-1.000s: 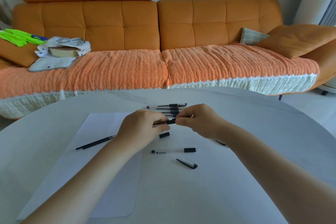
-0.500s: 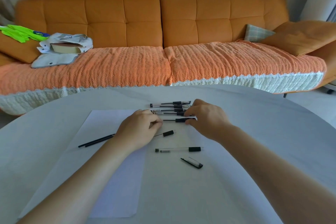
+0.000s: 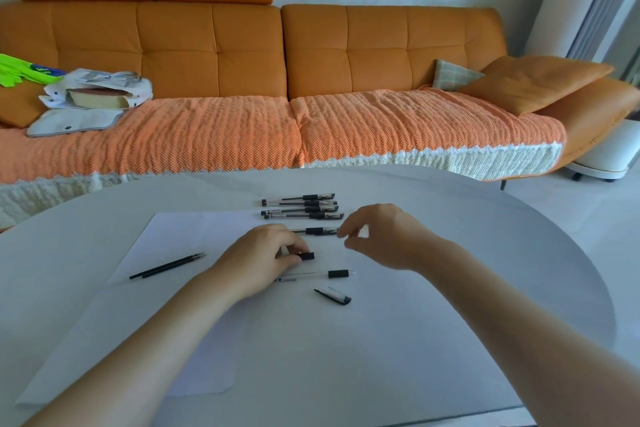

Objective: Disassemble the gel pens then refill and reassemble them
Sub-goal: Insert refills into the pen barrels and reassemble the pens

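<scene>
Several capped gel pens [image 3: 300, 208] lie in a row at the far middle of the round table. Just in front of them lies one more pen [image 3: 319, 230]. My left hand [image 3: 265, 255] rests on the table and pinches a pen part with a black grip [image 3: 307, 256] between thumb and fingers. My right hand [image 3: 379, 236] hovers just right of the single pen, fingers loosely curled, holding nothing that I can see. A clear barrel with a black grip [image 3: 320, 274] and a loose cap [image 3: 332, 296] lie nearer to me. Two black refills [image 3: 168, 265] lie on the left.
A white sheet of paper [image 3: 187, 232] covers the left part of the grey table [image 3: 450, 305]. Behind the table stands an orange sofa [image 3: 277, 55] with cushions, a book and bags on it.
My right hand has let go of the pen it laid before the row and has lifted to the right. My left hand has moved onto the black-gripped part lying below that pen.
</scene>
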Demonstrator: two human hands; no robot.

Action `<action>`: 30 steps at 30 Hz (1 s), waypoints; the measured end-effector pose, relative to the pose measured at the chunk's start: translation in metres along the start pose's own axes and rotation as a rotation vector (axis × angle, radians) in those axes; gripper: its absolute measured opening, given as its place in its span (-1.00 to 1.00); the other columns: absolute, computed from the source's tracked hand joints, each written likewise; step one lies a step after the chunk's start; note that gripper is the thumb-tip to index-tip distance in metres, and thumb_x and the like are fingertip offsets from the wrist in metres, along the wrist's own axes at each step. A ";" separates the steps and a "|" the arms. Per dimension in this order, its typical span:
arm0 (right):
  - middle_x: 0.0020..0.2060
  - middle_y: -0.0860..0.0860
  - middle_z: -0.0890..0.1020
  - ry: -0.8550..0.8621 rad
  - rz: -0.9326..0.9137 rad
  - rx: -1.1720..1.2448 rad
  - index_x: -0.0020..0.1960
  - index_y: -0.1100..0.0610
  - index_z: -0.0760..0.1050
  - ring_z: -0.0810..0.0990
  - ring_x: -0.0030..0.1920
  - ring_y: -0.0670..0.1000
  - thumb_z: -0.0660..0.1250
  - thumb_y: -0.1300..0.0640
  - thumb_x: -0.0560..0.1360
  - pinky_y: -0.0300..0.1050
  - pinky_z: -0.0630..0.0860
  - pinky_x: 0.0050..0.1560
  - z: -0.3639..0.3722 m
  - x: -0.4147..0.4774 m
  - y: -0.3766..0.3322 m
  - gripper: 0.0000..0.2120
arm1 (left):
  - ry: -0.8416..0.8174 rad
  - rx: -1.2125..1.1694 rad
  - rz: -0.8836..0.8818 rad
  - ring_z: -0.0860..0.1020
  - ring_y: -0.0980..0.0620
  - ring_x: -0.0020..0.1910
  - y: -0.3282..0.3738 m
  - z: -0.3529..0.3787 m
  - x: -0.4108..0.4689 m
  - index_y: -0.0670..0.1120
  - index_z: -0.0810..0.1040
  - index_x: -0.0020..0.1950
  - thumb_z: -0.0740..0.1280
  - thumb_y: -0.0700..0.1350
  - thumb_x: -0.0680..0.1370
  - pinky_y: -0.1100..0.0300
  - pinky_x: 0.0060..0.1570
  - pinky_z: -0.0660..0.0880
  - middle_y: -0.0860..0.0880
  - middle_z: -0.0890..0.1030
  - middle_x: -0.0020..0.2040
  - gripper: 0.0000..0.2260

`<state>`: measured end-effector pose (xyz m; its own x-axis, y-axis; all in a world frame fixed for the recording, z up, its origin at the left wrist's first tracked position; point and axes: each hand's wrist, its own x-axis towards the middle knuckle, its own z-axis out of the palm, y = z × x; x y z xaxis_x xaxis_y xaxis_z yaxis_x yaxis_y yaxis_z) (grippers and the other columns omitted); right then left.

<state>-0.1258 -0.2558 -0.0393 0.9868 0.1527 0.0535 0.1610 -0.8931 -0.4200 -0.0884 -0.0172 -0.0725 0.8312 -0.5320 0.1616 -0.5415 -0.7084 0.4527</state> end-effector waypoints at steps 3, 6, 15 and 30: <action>0.06 -0.23 0.59 -0.026 -0.058 -0.047 0.22 -0.17 0.57 0.51 -0.07 -0.16 0.37 -0.05 0.54 -0.20 0.47 -0.02 0.010 -0.006 -0.014 -0.74 | 0.060 -0.024 0.077 0.50 0.20 -0.07 0.013 0.001 -0.004 0.12 0.62 0.12 0.36 -0.11 0.57 0.18 -0.04 0.48 0.18 0.53 -0.04 -0.82; 0.02 -0.22 0.63 0.021 -0.061 0.045 0.20 -0.15 0.58 0.50 -0.14 -0.21 0.37 -0.03 0.54 -0.19 0.50 0.01 0.007 -0.007 -0.024 -0.77 | 0.143 -0.012 0.103 0.50 0.14 -0.07 0.025 -0.007 -0.007 0.06 0.57 0.13 0.29 -0.13 0.61 0.18 -0.08 0.46 0.20 0.45 -0.02 -0.85; 0.01 -0.18 0.64 0.000 -0.078 0.102 0.12 -0.12 0.62 0.56 -0.12 -0.18 0.34 0.04 0.56 -0.20 0.55 -0.04 0.010 0.000 -0.057 -0.83 | 0.239 0.328 -0.198 0.50 0.04 -0.16 -0.017 -0.044 -0.036 0.10 0.51 0.12 0.30 -0.04 0.57 0.18 -0.29 0.32 0.15 0.45 -0.05 -0.86; 0.11 -0.12 0.59 0.011 -0.190 0.016 0.17 -0.13 0.58 0.57 0.09 0.00 0.27 -0.03 0.58 -0.10 0.48 -0.02 0.099 0.046 -0.163 -0.79 | 0.037 0.315 -0.408 0.53 -0.03 -0.05 -0.082 -0.066 -0.072 0.08 0.58 0.05 0.27 0.08 0.59 0.12 -0.16 0.42 0.05 0.44 0.03 -0.86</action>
<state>-0.1083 -0.0617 -0.0580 0.9387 0.3137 0.1431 0.3447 -0.8418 -0.4154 -0.0961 0.1096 -0.0635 0.9835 -0.1704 0.0607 -0.1792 -0.9632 0.2003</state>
